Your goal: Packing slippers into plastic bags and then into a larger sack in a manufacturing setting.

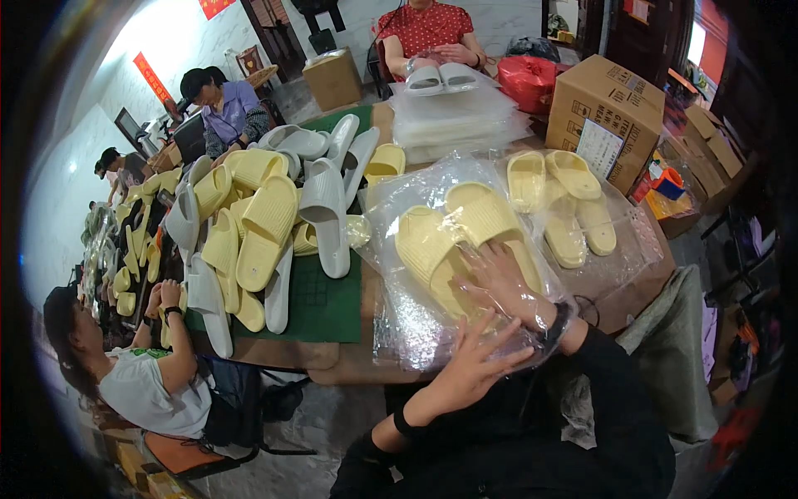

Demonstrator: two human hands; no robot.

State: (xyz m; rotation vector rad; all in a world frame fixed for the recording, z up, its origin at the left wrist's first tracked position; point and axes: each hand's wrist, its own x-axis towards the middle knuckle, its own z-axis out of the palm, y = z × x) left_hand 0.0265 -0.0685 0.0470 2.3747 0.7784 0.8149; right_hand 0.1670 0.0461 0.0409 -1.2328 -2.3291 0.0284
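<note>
Right hand [500, 279], fingers spread and no grip evident, lies inside a clear bag [401, 320] over two yellow slippers [431, 248] on the tabletop [345, 366]. Left hand [478, 362], open and seemingly empty, is at the bag's near edge.

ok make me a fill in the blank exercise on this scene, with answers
Ribbed pale-yellow slippers under the right grip lie in a clear plastic ____.
The mat under the loose pile of gray and yellow slippers is coloured ____.
The co-worker opposite wears a pale-dotted top whose main colour is ____.
Missing words: bag; green; red
</note>
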